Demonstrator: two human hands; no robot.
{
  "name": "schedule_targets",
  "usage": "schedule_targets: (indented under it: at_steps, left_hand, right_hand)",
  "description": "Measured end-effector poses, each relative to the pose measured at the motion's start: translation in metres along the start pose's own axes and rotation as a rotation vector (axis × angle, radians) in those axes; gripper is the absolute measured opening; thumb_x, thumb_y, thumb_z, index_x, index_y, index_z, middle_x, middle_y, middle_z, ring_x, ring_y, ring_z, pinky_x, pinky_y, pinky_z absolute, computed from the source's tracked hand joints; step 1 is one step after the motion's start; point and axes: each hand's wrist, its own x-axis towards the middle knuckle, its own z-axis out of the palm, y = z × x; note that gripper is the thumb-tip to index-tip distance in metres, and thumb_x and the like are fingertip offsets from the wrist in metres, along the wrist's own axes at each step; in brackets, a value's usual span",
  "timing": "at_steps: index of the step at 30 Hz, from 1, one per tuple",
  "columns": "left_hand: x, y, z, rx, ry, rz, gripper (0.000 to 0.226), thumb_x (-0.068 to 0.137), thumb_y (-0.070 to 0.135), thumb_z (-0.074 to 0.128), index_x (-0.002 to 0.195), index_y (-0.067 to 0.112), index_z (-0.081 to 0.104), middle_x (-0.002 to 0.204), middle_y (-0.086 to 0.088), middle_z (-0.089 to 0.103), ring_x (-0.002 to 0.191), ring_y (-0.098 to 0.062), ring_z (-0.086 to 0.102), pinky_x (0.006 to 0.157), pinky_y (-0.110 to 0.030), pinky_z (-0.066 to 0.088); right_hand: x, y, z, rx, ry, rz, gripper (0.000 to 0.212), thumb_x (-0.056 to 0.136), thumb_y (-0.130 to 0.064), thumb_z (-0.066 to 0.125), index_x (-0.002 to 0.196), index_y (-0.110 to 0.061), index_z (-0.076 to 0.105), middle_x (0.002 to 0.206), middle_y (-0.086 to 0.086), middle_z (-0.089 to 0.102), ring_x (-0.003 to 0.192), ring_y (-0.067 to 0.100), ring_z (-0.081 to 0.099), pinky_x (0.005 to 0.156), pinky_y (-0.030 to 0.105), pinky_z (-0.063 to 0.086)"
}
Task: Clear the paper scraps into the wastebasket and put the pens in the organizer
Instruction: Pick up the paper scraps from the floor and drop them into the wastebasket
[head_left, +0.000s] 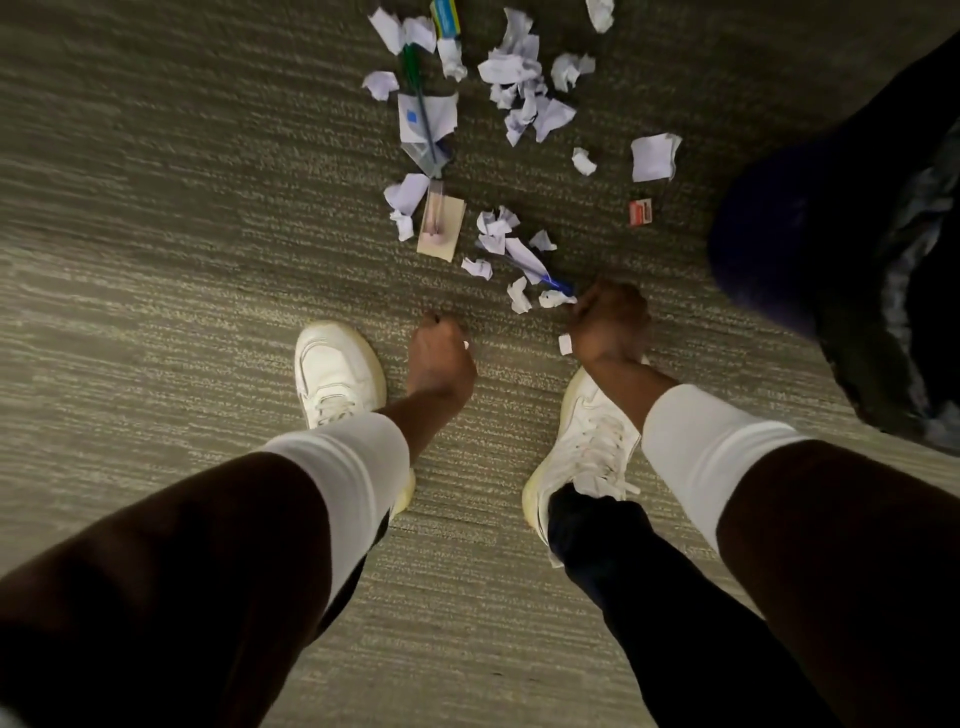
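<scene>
Several crumpled white paper scraps (511, 70) lie scattered on the carpet ahead of me. A green pen (413, 65) and a blue pen (428, 130) lie among them at the far left, and another blue pen (553, 282) lies under scraps just beyond my right hand. My right hand (609, 325) is down at the carpet, fingers closed, with a white scrap (565, 344) sticking out of the fist. My left hand (441, 361) hangs low between my shoes, fingers bunched, with a small white bit showing at its edge. A dark blue wastebasket (769, 239) stands at the right. No organizer is in view.
My white shoes (335, 371) stand on grey striped carpet (156, 260). A tan card with a pinkish pen-like item (441, 223), a small red box (640, 213) and a blue-yellow packet (445, 18) lie among the scraps. The wastebasket holds a dark liner (904, 270).
</scene>
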Motion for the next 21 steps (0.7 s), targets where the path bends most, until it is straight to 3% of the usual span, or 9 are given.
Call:
schedule_targets:
  at_steps: [3,4,7,10,13,16,18,21]
  left_hand:
    - [-0.002,0.006,-0.017,-0.047,0.003,0.001,0.016,0.089,0.000,0.070,0.104,0.003,0.073,0.111,-0.020,0.072,0.096,-0.035,0.068,0.081,-0.038,0.055]
    - [-0.002,0.008,-0.022,-0.050,0.001,0.005,0.017,0.088,0.001,0.071,0.104,0.005,0.073,0.110,-0.019,0.072,0.095,-0.033,0.068,0.079,-0.036,0.054]
    - [0.003,0.013,-0.036,-0.058,-0.024,0.023,0.022,0.085,0.002,0.075,0.107,0.007,0.074,0.114,-0.017,0.070,0.098,-0.034,0.069,0.082,-0.037,0.054]
    - [0.010,0.015,-0.046,-0.066,-0.055,0.026,0.024,0.084,0.006,0.078,0.107,0.007,0.073,0.117,-0.017,0.069,0.104,-0.035,0.068,0.088,-0.038,0.053]
    - [0.016,0.012,-0.053,-0.077,-0.071,0.036,0.025,0.084,0.009,0.079,0.108,0.008,0.072,0.118,-0.017,0.068,0.106,-0.034,0.066,0.093,-0.040,0.055]
    - [0.018,0.007,-0.057,-0.072,-0.067,0.061,0.024,0.085,0.013,0.079,0.108,0.009,0.072,0.116,-0.015,0.069,0.104,-0.032,0.067,0.090,-0.037,0.054]
    - [0.018,0.001,-0.057,-0.078,-0.066,0.075,0.023,0.086,0.012,0.078,0.108,0.008,0.072,0.116,-0.015,0.069,0.103,-0.031,0.067,0.089,-0.035,0.051]
    - [0.017,-0.008,-0.059,-0.066,-0.079,0.102,0.022,0.086,0.010,0.078,0.107,0.007,0.073,0.115,-0.015,0.070,0.103,-0.030,0.067,0.086,-0.032,0.049]
  right_hand:
    - [-0.004,-0.003,0.001,0.017,-0.118,0.020,0.027,0.100,-0.016,0.057,0.119,-0.013,0.076,0.133,0.009,0.069,0.127,0.029,0.062,0.074,0.015,0.038]
    - [-0.005,-0.005,0.002,0.026,-0.117,0.035,0.028,0.100,-0.016,0.056,0.120,-0.012,0.075,0.134,0.010,0.068,0.129,0.029,0.060,0.070,0.019,0.032]
    - [-0.008,-0.023,-0.001,0.026,-0.057,0.127,0.031,0.108,-0.023,0.047,0.125,-0.010,0.069,0.139,0.012,0.066,0.134,0.029,0.059,0.091,0.025,0.040]
    - [-0.007,-0.042,0.002,0.188,-0.075,0.223,0.042,0.108,-0.035,0.047,0.139,-0.009,0.058,0.149,0.014,0.058,0.141,0.029,0.053,0.111,0.033,0.042]
    - [-0.010,-0.054,0.013,0.347,-0.121,0.363,0.085,0.103,-0.056,0.050,0.160,0.001,0.027,0.163,0.022,0.038,0.149,0.035,0.041,0.120,0.038,0.035]
    - [-0.016,-0.065,0.020,0.383,-0.131,0.406,0.122,0.088,-0.075,0.061,0.165,0.002,0.007,0.170,0.027,0.017,0.158,0.041,0.022,0.126,0.045,0.026]
    - [-0.013,-0.068,0.025,0.379,-0.140,0.439,0.134,0.079,-0.082,0.065,0.165,-0.001,0.002,0.170,0.030,0.011,0.159,0.044,0.017,0.126,0.050,0.025]
    - [-0.008,-0.069,0.032,0.406,-0.134,0.458,0.135,0.078,-0.078,0.070,0.166,-0.005,-0.001,0.169,0.033,0.006,0.157,0.047,0.021,0.124,0.051,0.029]
